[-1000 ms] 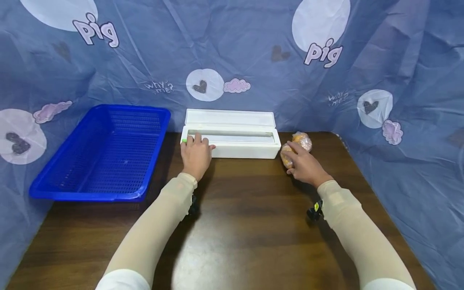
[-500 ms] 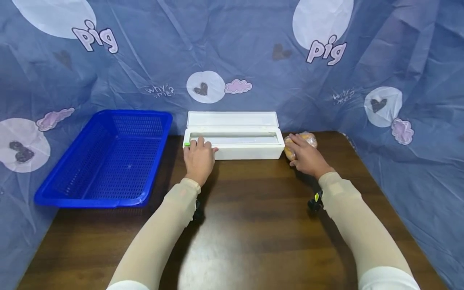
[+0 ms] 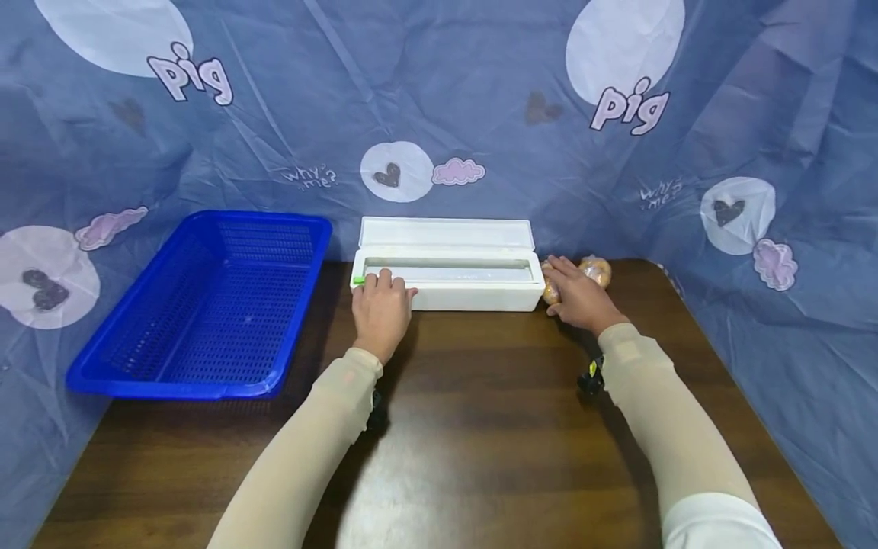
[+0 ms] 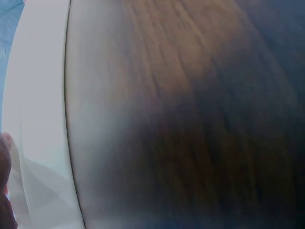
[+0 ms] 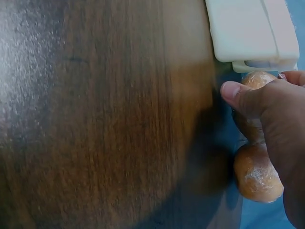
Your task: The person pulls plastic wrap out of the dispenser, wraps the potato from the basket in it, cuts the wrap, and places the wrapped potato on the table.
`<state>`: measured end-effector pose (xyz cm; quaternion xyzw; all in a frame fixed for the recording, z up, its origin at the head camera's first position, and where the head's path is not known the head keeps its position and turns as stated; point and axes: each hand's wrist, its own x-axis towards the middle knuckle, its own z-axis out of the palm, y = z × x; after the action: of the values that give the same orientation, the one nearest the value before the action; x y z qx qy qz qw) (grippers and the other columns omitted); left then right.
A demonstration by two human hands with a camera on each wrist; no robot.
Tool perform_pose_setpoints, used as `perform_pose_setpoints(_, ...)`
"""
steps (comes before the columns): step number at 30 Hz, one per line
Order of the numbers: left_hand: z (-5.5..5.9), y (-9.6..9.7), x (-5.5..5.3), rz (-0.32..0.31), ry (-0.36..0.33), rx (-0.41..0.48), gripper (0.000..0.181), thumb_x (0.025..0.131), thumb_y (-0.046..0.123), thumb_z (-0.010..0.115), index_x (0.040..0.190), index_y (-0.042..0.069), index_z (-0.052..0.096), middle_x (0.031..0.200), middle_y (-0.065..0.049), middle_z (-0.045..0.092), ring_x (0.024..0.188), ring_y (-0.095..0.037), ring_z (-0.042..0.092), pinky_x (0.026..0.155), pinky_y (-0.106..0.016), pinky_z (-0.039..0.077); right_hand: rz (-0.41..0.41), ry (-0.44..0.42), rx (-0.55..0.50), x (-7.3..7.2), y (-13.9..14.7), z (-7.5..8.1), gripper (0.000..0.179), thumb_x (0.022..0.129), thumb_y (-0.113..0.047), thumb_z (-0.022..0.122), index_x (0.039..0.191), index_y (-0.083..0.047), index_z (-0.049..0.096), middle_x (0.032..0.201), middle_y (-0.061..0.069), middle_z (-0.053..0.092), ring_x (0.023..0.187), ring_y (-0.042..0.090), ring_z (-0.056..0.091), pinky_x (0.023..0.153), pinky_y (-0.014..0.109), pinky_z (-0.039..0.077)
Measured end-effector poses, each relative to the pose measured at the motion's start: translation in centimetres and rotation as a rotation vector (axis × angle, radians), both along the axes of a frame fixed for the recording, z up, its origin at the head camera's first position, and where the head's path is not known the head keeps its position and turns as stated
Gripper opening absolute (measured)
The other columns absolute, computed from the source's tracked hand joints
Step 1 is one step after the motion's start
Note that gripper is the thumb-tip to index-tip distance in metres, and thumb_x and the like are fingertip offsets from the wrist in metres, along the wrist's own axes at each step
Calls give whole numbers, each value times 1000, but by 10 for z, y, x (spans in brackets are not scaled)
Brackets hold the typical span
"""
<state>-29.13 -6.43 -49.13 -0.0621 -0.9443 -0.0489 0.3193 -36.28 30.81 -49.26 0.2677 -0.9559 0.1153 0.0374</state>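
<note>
A white cling film dispenser (image 3: 473,297) with its lid (image 3: 446,232) raised stands at the back of the table. My left hand (image 3: 382,316) holds its front rim at the left end, fingers over the edge beside a green slider (image 3: 359,280), thumb at the front. In the left wrist view only part of that hand (image 4: 5,167) shows, against the dispenser wall (image 4: 45,105). Round orange-brown balls (image 5: 259,174) in clear film lie by the dispenser's right end. My right hand (image 3: 581,297) grips the nearer ball (image 5: 257,78), thumb in front; its palm hides part of them.
A blue plastic basket (image 3: 302,305) with perforated walls stands at the left of the brown wooden table (image 3: 473,427). Patterned blue cloth (image 3: 514,122) hangs behind the table and along its sides.
My right hand has settled further over the nearer wrapped ball, its fingers reaching past it. My left hand stays on the dispenser. The head view has shifted slightly.
</note>
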Motion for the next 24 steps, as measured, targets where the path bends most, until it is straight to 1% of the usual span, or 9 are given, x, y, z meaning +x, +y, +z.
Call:
perform_pose_setpoints(4,-3,0,0,-5,22,-3,35,94,36,71,87,2,69,87,-14,60,85,-35,58,68,-48,48,23,-4,29,-1,1,-2,89,77,-18,89,150,1,43,159,26,30,146,46,27,113,57,32)
perform_pose_setpoints(6,-4,0,0,-6,29,-5,35,94,36,71,86,2,68,86,-14,60,85,-35,58,68,-48,47,29,-9,27,-1,3,-1,92,78,-26,89,152,-2,40,160,25,28,147,45,24,114,58,30)
perform_pose_setpoints(8,-5,-1,-1,-9,36,-6,35,94,36,71,85,2,68,86,-14,59,85,-35,57,68,-48,47,15,-17,7,-1,7,1,87,84,-34,83,153,-5,40,161,24,26,149,44,20,114,60,26)
perform_pose_setpoints(10,-5,-2,-1,-13,42,-7,35,94,36,71,84,2,68,85,-13,59,85,-35,57,69,-48,47,-25,-5,-17,0,13,6,74,93,-36,72,153,-6,41,162,23,25,150,43,17,115,61,22)
perform_pose_setpoints(12,-3,-2,-1,-18,45,-11,35,95,36,70,84,2,67,85,-13,58,85,-34,56,70,-48,47,-92,17,-35,0,23,9,60,99,-31,60,151,-5,44,161,24,26,150,43,16,116,61,20)
perform_pose_setpoints(14,-2,-3,-1,-22,45,-13,35,95,36,70,84,2,68,85,-13,58,85,-34,56,71,-49,47,-162,30,-49,0,32,13,51,102,-23,52,147,-1,48,159,27,28,149,46,18,116,62,20)
perform_pose_setpoints(17,0,-3,-1,-23,36,-18,36,96,36,68,85,3,67,85,-13,58,86,-34,56,72,-49,47,-229,22,-52,-1,44,14,44,100,-13,54,141,3,53,155,32,31,145,49,24,115,61,23)
perform_pose_setpoints(21,-1,-3,0,-17,28,-17,36,96,37,68,85,3,67,86,-13,58,86,-34,56,72,-49,47,-222,24,-80,-2,52,13,35,97,-11,64,127,6,63,144,35,45,138,49,37,110,61,32)
perform_pose_setpoints(24,-3,-3,1,-15,26,-17,35,96,36,69,84,3,67,85,-13,58,85,-34,57,71,-48,48,-209,32,-124,-3,56,10,28,91,-6,67,116,6,67,137,33,52,131,48,46,104,61,39)
